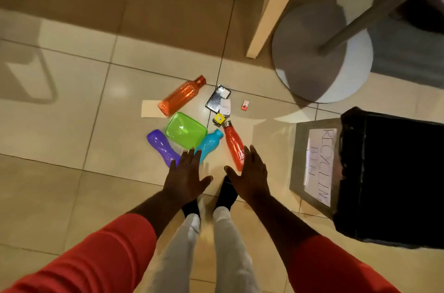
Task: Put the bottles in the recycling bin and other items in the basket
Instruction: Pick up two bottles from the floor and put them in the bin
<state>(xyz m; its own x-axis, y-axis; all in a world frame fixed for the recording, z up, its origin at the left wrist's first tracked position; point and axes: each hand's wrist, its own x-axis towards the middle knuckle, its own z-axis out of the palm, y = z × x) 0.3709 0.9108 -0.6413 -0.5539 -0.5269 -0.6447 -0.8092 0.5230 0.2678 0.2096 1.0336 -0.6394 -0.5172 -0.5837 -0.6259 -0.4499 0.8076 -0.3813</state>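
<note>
At right, black-lined recycling bin (301, 153)

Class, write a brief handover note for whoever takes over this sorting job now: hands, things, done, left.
Left hand and right hand: both open, empty, above the floor.
On the floor: orange bottle, purple bottle, blue bottle, red bottle, green box, black packet, yellow box, card.
Bin stands to the right; no basket in view.
Done: nothing visibly sorted. Left: four bottles to bin, the rest to basket.
</note>
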